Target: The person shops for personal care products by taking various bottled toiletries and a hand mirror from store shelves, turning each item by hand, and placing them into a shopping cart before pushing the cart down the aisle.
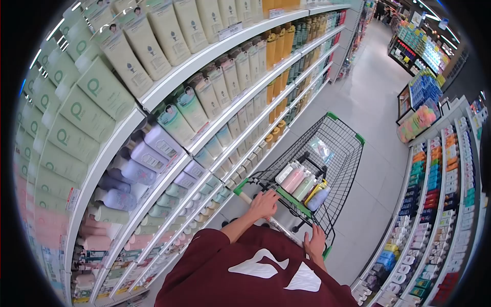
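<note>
A wire shopping cart (353, 169) with green corners stands in front of me. My left hand (263, 204) is on the left part of its pale handle (282, 226), fingers bent forward over the bar. On the right part of that bar rests my right hand (315, 241), fingers curled over it. Several bottles lie side by side in the near end of the cart, among them a pink bottle (292, 180), a pale green bottle (304, 187) and a lavender bottle (318, 197). Farther forward on the wire floor is a clear plastic package or sheet (322, 147).
Tall shelves (204, 53) of bottles and tubes line the left side, close to the cart. Lower shelves (427, 204) of small goods run along the right. A bin of colourful bath puffs (418, 123) stands ahead right. The tiled aisle (365, 77) stretches forward.
</note>
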Action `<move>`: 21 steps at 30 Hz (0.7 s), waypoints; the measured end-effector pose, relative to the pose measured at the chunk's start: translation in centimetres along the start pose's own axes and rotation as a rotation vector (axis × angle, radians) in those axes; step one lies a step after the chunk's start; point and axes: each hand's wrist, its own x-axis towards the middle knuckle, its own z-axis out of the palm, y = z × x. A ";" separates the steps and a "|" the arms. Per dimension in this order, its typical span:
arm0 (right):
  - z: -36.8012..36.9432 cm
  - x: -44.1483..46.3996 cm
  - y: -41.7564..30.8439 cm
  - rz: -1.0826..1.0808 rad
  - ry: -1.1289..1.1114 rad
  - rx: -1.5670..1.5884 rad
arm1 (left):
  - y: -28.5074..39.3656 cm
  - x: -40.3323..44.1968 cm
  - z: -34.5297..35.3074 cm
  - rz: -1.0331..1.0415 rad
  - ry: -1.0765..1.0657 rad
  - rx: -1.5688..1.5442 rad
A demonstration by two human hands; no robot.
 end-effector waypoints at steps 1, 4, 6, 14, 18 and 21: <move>0.1 0.6 0.1 -0.003 0.016 0.003 | -0.3 0.6 0.3 0.011 -0.005 -0.004; -0.1 2.4 0.5 0.010 0.030 -0.011 | -0.8 2.5 0.6 0.000 -0.014 0.009; 0.0 3.4 1.3 0.011 0.029 -0.022 | -0.8 3.6 0.9 -0.001 -0.036 -0.005; -2.2 8.2 3.0 0.044 0.048 0.000 | -0.9 9.1 1.7 -0.010 -0.112 -0.054; -2.9 11.5 3.4 0.133 0.144 0.049 | -1.1 12.9 2.2 -0.006 -0.102 -0.053; -3.2 13.3 3.6 0.184 0.156 0.048 | -1.6 15.5 2.2 0.010 -0.133 -0.019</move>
